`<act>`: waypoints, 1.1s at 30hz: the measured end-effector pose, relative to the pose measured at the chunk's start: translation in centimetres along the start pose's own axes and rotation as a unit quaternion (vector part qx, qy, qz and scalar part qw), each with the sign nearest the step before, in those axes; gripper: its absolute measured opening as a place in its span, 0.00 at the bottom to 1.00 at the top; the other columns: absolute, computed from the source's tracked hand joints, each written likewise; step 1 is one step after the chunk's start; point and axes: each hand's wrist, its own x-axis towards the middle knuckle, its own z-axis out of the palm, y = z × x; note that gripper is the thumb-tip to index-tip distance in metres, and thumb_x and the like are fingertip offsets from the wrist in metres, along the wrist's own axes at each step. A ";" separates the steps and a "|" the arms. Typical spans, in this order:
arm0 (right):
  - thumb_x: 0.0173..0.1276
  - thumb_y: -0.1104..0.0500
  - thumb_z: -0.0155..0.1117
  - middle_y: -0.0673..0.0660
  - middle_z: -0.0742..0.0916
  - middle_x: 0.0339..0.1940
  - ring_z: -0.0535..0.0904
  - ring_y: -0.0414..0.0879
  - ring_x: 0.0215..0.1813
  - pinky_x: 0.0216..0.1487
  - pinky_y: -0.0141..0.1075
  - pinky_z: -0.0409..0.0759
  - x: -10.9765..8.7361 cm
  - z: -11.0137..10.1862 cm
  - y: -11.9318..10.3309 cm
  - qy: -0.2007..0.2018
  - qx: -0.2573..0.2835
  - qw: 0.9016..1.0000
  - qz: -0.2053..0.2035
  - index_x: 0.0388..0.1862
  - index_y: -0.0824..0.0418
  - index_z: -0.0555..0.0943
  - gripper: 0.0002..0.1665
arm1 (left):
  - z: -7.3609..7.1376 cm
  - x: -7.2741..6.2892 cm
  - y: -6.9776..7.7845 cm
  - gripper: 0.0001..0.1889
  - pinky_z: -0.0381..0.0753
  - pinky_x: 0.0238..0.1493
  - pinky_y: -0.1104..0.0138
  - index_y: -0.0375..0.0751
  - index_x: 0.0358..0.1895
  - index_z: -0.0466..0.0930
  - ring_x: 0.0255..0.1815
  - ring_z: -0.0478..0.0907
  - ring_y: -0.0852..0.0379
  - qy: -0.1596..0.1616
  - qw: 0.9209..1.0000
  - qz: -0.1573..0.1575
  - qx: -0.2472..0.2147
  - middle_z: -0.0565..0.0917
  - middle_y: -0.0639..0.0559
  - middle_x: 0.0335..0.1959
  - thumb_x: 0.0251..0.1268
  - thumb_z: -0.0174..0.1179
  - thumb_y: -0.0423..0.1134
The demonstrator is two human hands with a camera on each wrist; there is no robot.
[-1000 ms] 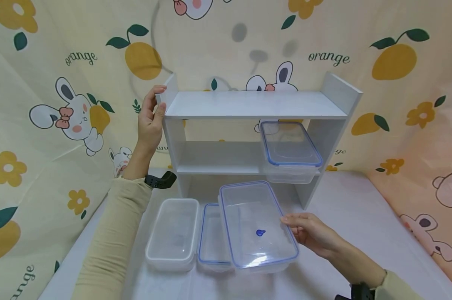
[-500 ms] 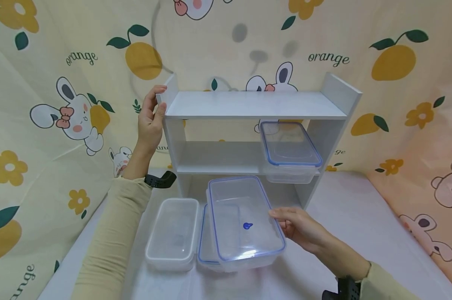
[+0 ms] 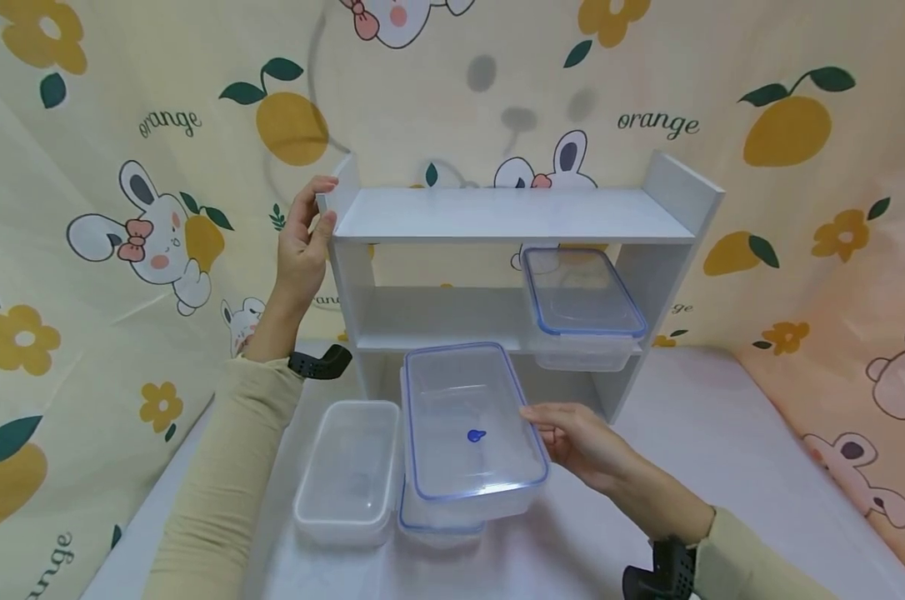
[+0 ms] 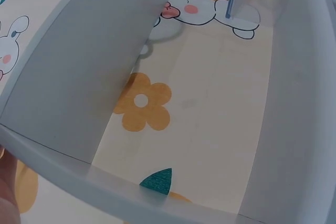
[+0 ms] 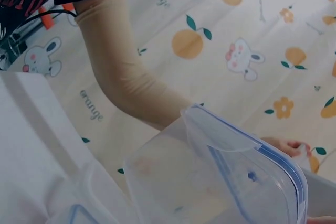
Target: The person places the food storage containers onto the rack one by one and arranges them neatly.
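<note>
My left hand (image 3: 302, 250) grips the upper left side panel of a white tabletop shelf (image 3: 523, 218). In the left wrist view, part of that hand shows at the lower left beside the shelf panel. My right hand (image 3: 587, 446) pinches the right edge of a clear plastic food container (image 3: 452, 387) with a blue-rimmed lid and a blue valve. It hangs tilted before the bottom shelf, partly covering a second blue-rimmed container (image 3: 441, 527). In the right wrist view, the held container (image 5: 173, 177) fills the lower middle, and most of the right hand is out of sight.
A clear container with a whitish rim (image 3: 347, 467) stands on the white tabletop (image 3: 685, 467) at the left. Another blue-rimmed container (image 3: 583, 292) sits at the right end of the middle shelf, jutting past its front edge. Patterned cloth (image 3: 437, 100) hangs behind.
My right hand has carried the held container left and slightly up, toward the front of the bottom shelf and over the second blue-rimmed container. My left hand has stayed on the shelf panel.
</note>
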 end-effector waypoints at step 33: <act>0.72 0.62 0.51 0.43 0.85 0.26 0.79 0.33 0.30 0.35 0.23 0.76 5.6 2.8 -3.6 0.107 0.111 0.988 0.002 0.34 0.55 0.79 0.09 | -0.1 0.0 0.1 0.16 0.69 0.55 0.73 0.42 0.61 0.68 0.61 0.67 0.60 -0.008 1.000 0.013 0.004 0.70 0.67 0.62 0.73 0.45 0.31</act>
